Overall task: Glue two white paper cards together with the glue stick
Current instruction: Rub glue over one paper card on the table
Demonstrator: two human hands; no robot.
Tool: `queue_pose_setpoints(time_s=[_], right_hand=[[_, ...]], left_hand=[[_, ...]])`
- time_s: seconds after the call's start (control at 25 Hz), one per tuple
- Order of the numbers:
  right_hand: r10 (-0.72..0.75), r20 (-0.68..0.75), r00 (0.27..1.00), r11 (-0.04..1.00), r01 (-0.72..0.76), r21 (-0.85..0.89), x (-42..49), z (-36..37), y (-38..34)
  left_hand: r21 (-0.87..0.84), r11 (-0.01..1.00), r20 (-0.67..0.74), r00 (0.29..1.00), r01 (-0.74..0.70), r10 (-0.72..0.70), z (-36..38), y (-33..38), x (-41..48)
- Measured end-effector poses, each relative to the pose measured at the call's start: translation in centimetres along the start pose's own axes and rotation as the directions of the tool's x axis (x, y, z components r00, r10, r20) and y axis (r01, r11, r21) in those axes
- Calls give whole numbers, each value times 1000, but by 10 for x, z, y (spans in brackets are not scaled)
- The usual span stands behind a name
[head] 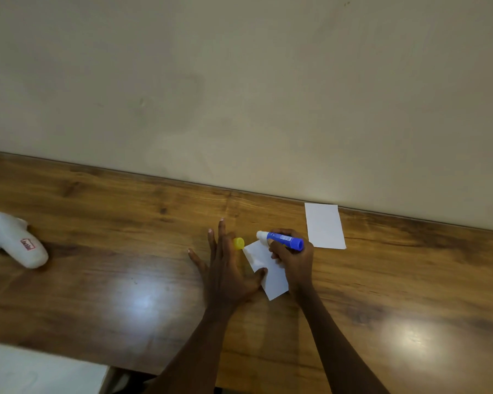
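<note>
While the left hand lies flat, thumb on 1 card — right hand tight round the uncapped glue stick.

- Dim, warm indoor light.
- Two pale glare patches on the glossy wooden table.
- Slight softness overall; wide-angle tilt bends the table's far edge.

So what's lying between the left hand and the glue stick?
In the head view, a small yellow cap lies on the table between the left hand and the glue stick, just beyond a corner of the white card.
</note>
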State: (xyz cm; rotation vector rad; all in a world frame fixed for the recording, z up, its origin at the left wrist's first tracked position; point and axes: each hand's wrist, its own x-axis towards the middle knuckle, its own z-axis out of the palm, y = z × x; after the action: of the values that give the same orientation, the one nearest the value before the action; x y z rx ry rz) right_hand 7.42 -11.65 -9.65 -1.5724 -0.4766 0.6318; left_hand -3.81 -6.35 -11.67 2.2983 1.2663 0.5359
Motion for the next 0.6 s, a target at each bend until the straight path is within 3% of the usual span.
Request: queue_pose_setpoints(time_s=[0.16,0.6], right_hand=[[107,-34,994,994,-107,14,2,2,-1],[20,-27,999,998,-19,57,-2,3,-2]], left_hand=[[35,999,-17,1000,0,1,1,-1,0],[-107,994,-83,997,-10,1,0,3,1]])
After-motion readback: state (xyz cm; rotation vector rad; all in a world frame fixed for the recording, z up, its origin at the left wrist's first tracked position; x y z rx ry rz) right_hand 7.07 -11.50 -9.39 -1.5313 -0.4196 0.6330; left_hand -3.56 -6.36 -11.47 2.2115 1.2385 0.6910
